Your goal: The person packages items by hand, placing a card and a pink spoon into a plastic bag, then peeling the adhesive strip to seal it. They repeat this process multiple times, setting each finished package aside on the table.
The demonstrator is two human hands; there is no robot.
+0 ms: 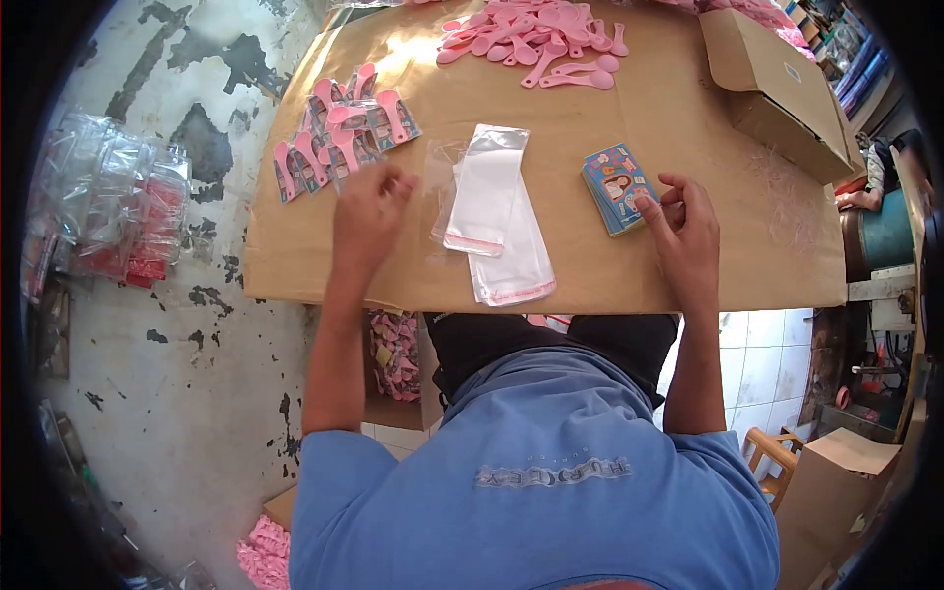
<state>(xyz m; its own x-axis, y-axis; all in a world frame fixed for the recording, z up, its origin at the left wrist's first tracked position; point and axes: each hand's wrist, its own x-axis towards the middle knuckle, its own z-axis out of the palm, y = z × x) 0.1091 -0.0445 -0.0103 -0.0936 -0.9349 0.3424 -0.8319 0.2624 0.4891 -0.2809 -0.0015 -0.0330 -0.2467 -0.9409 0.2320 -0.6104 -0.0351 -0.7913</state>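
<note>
My left hand point(369, 211) hovers over the cardboard-covered table point(688, 256), just below a pile of packed pink spoons in clear bags point(344, 133); its fingers are loosely curled and I cannot see anything in it. My right hand point(683, 231) rests beside a stack of blue printed cards point(617, 187), fingertips touching the top card. Between the hands lies a stack of empty clear plastic sleeves point(497, 221) with red-edged flaps. A heap of loose pink spoons point(536, 39) lies at the table's far side.
An open cardboard box point(777, 88) sits at the far right of the table. Bags of packaged goods point(118, 211) lie on the floor at left. A carton of pink items point(393, 354) stands under the table. Another person's arm point(865, 197) shows at right.
</note>
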